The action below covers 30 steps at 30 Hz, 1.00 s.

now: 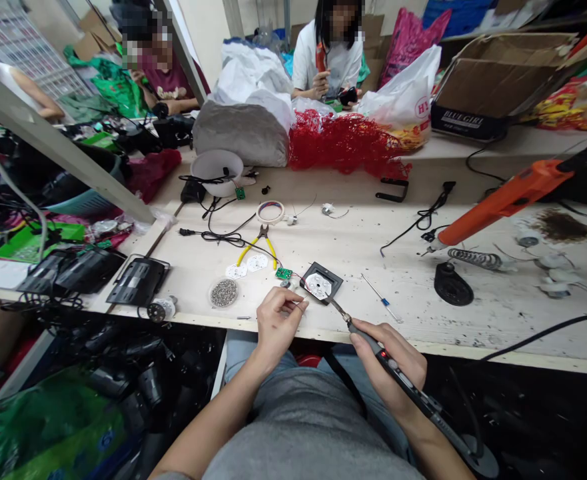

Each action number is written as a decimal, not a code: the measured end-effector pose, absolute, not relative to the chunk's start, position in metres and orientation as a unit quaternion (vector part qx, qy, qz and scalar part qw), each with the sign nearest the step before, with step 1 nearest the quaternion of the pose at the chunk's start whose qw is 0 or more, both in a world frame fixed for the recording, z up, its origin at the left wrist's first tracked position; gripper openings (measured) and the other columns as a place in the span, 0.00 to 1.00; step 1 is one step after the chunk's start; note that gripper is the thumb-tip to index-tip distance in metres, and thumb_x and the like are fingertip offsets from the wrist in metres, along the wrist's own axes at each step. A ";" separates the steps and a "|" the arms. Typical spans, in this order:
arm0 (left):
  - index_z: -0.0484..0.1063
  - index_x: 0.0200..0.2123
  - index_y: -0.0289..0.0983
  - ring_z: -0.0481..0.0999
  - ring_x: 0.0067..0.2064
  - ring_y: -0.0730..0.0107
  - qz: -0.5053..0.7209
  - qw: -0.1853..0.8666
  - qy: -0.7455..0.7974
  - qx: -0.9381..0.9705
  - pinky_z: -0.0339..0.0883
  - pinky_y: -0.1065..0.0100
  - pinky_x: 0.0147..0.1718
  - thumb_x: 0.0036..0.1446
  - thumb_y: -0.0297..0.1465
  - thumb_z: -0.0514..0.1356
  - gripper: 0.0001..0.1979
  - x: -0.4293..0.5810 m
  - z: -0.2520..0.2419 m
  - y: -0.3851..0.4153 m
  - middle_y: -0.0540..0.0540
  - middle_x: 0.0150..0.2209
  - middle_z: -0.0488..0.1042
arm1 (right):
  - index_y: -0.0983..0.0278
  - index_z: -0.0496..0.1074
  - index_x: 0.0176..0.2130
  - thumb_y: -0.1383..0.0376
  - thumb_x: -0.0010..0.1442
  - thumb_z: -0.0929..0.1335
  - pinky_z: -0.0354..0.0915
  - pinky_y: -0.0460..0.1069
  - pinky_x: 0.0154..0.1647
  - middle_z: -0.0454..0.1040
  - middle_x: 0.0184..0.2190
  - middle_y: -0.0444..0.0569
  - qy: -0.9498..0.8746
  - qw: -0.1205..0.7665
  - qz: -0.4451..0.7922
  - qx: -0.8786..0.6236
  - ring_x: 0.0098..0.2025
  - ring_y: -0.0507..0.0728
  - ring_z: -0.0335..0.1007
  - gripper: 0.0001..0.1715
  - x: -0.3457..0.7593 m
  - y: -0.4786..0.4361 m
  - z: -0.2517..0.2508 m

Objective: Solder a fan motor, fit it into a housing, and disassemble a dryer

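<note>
Grey soldering iron at a white disc

White and round, the perforated disc (318,285) sits inside a square black frame (334,289) near the front edge of the desk (353,233), directly before the person. The right hand (398,360) is wrapped around the soldering iron (386,361), a small red light glowing on its handle, and the tip points at the disc's near edge; whether it touches is too fine to tell. The left hand (279,320) is narrowed just beside the frame, thumb and fingertips drawn together; I cannot tell whether anything thin lies between them.

Left of the frame is a green circuit board (284,273), with a red wire running towards the disc. Yellow-handled pliers (244,256) lie behind it with their handles spread, two more white discs (257,263) near them. A clear tub of small metal pieces (224,293) stands near the left hand. To the right of the frame lies a thin rod with a blue collar (385,302); farther right are a rounded black part (453,285) and an orange power tool (508,200). Across the desk, a person in white (303,63) holds an orange-handled tool.
</note>
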<state>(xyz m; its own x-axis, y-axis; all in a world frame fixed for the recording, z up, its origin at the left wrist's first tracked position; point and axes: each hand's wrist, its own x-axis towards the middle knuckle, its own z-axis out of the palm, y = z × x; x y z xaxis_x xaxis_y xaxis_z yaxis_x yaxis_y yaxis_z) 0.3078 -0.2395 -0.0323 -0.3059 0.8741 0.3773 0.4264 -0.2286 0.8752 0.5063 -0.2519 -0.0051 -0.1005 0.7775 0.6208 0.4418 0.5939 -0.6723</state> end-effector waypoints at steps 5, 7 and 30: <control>0.79 0.37 0.39 0.82 0.35 0.70 0.492 0.176 0.565 0.639 0.77 0.72 0.34 0.63 0.30 0.62 0.05 0.298 -0.028 -0.245 0.47 0.35 0.82 | 0.62 0.77 0.45 0.73 0.63 0.70 0.74 0.47 0.35 0.81 0.33 0.48 -0.724 0.521 0.158 -0.423 0.32 0.53 0.78 0.11 0.506 -0.251 0.001; 0.79 0.39 0.39 0.82 0.35 0.69 0.469 0.137 0.558 0.671 0.78 0.71 0.36 0.65 0.31 0.61 0.06 0.295 -0.029 -0.243 0.47 0.35 0.83 | 0.62 0.77 0.44 0.73 0.63 0.71 0.75 0.47 0.35 0.81 0.33 0.48 -0.727 0.514 0.159 -0.428 0.32 0.54 0.79 0.10 0.506 -0.251 0.003; 0.74 0.30 0.38 0.73 0.29 0.75 0.487 0.065 0.606 0.626 0.66 0.75 0.25 0.61 0.27 0.60 0.08 0.318 -0.041 -0.230 0.49 0.31 0.72 | 0.63 0.78 0.43 0.71 0.64 0.70 0.74 0.48 0.33 0.80 0.31 0.48 -0.740 0.485 0.192 -0.425 0.31 0.53 0.77 0.08 0.499 -0.251 -0.003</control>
<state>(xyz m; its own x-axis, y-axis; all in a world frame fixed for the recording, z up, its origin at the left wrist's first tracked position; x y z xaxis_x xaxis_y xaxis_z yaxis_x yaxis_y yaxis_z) 0.3181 -0.2304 -0.0409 -0.2080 0.8220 0.5302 0.6948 -0.2573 0.6716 0.4990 -0.2506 -0.0028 -0.1683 0.8158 0.5533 0.4426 0.5641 -0.6971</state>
